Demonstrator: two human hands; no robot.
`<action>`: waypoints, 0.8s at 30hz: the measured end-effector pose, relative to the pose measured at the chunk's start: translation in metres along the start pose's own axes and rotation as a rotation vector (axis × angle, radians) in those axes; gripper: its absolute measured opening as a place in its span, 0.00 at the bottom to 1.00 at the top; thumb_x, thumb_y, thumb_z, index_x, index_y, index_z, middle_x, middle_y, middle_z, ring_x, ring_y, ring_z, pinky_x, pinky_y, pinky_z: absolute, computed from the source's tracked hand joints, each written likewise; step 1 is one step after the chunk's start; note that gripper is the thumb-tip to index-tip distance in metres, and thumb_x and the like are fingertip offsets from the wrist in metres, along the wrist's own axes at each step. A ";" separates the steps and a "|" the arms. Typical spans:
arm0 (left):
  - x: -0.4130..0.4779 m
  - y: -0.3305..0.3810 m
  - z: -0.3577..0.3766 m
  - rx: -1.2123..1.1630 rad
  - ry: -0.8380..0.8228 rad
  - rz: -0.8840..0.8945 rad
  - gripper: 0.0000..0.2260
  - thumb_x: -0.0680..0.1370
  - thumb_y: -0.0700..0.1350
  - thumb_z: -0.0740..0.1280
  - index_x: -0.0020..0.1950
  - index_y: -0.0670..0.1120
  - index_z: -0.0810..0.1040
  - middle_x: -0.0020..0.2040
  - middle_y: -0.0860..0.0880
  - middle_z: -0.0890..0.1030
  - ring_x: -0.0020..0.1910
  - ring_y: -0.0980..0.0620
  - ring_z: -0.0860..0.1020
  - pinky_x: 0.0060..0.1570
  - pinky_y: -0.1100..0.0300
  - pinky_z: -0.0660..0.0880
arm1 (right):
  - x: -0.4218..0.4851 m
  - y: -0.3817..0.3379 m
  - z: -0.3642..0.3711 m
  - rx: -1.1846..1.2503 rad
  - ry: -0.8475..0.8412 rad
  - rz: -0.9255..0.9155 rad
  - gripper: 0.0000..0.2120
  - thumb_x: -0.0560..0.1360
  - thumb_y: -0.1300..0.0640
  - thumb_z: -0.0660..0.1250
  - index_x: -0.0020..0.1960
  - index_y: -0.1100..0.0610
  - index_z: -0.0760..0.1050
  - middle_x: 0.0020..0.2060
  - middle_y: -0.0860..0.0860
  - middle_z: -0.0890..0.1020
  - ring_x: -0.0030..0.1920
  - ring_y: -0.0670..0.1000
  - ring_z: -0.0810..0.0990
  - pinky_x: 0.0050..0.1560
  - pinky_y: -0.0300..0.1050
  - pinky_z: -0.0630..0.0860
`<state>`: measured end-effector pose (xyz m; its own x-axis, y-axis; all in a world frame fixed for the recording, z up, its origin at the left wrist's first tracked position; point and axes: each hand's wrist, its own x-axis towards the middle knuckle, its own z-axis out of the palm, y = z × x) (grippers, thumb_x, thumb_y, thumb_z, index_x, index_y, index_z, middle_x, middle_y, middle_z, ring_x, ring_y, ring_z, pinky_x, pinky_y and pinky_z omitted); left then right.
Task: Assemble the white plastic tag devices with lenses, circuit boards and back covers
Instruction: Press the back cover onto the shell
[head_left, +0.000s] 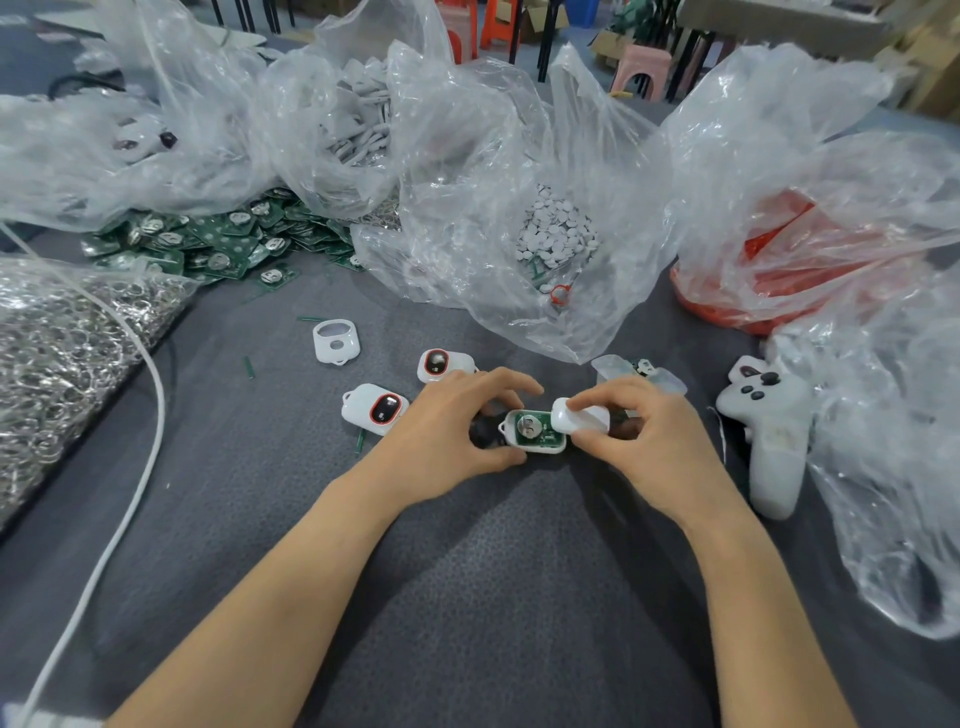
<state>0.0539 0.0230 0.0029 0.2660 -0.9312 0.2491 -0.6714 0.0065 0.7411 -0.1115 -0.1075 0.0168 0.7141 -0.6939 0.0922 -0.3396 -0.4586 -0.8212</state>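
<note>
My left hand (457, 426) grips a white tag shell (535, 430) lying open side up, with a green circuit board and its round battery clip seated inside. My right hand (639, 431) pinches a white back cover (576, 418) at the shell's right end, tilted over it. Two assembled tags with red-ringed lenses lie to the left, one (376, 408) near my left hand and one (441, 364) just behind it. An empty white front shell (336, 340) lies farther back left.
Loose green circuit boards (218, 244) are heaped at back left. Clear bags hold white round pieces (558, 228), grey covers (358, 124), metal rings (67, 338) and red parts (779, 260). A white controller (769, 431) lies right. A white cable (140, 457) crosses the left.
</note>
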 end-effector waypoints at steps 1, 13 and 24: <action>0.000 0.000 0.000 0.000 -0.003 0.000 0.23 0.69 0.43 0.76 0.62 0.52 0.75 0.48 0.58 0.80 0.46 0.60 0.73 0.54 0.58 0.70 | 0.000 0.000 -0.001 -0.021 0.013 -0.002 0.10 0.69 0.60 0.76 0.46 0.47 0.82 0.46 0.45 0.81 0.43 0.42 0.79 0.45 0.31 0.74; 0.000 -0.002 -0.001 0.002 -0.013 -0.033 0.25 0.70 0.46 0.76 0.65 0.57 0.72 0.48 0.59 0.80 0.47 0.57 0.74 0.53 0.59 0.70 | -0.002 -0.008 0.007 0.077 0.014 -0.108 0.11 0.71 0.58 0.74 0.48 0.43 0.81 0.48 0.42 0.80 0.50 0.45 0.80 0.53 0.42 0.77; 0.000 -0.006 -0.001 0.000 -0.035 -0.021 0.28 0.70 0.44 0.76 0.68 0.56 0.71 0.49 0.63 0.79 0.48 0.60 0.73 0.55 0.65 0.68 | -0.004 -0.016 0.020 -0.044 -0.124 -0.155 0.12 0.67 0.63 0.77 0.49 0.53 0.83 0.50 0.46 0.80 0.51 0.42 0.77 0.52 0.33 0.72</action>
<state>0.0589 0.0234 -0.0007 0.2558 -0.9432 0.2120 -0.6659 -0.0130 0.7459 -0.0966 -0.0868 0.0184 0.8286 -0.5411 0.1434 -0.2442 -0.5799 -0.7772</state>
